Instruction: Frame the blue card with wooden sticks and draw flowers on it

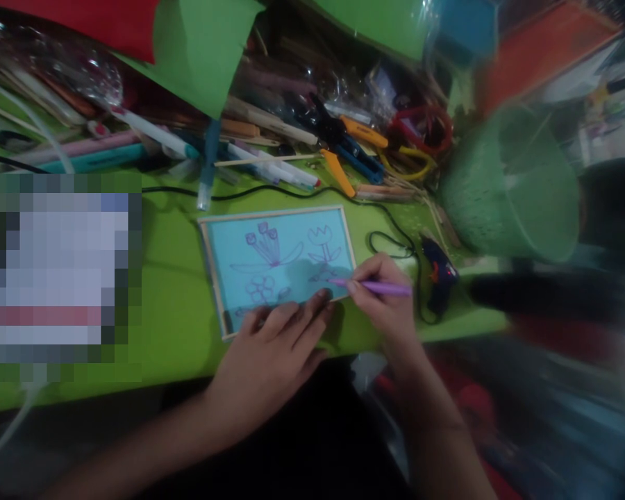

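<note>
A light-blue sheet edged with thin wooden strips lies on the green table. Purple line drawings of flowers and leaves cover much of it. My right hand grips a purple pen at the sheet's right side, its tip at the small drawing under the tulip-like flower. Stretched over the lower edge, my left hand lies with fingers out, pressing on the sheet and hiding part of the bottom drawings.
Pliers, scissors, pens and sticks crowd the table's back. A green bucket and a glue gun with a black cord stand to the right. A pixelated object is at the left.
</note>
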Tool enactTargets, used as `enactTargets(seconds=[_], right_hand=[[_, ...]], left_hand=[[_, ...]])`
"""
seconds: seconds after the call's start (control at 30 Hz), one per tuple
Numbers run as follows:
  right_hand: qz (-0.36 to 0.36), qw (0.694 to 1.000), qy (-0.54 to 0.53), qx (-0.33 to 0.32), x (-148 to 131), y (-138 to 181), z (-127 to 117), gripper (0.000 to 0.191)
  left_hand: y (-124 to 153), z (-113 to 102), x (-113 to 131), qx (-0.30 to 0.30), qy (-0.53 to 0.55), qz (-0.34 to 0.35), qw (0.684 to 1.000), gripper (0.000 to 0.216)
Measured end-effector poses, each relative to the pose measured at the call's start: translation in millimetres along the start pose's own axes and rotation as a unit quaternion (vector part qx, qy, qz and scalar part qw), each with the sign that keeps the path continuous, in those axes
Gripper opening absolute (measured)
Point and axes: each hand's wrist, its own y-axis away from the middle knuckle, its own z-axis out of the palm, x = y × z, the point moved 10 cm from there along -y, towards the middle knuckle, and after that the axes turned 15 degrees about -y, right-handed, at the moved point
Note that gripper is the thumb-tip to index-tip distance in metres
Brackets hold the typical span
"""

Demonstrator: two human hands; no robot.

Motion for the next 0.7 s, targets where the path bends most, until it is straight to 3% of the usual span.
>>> enactTargets(seconds=[0.7], right_hand=[[-0.002, 1.0, 0.005, 0.003, -1.7, 0.3, -0.2, 0.015]], left_hand=[[0.3, -1.2, 0.1, 0.011, -0.003, 0.001, 1.0, 0.043]])
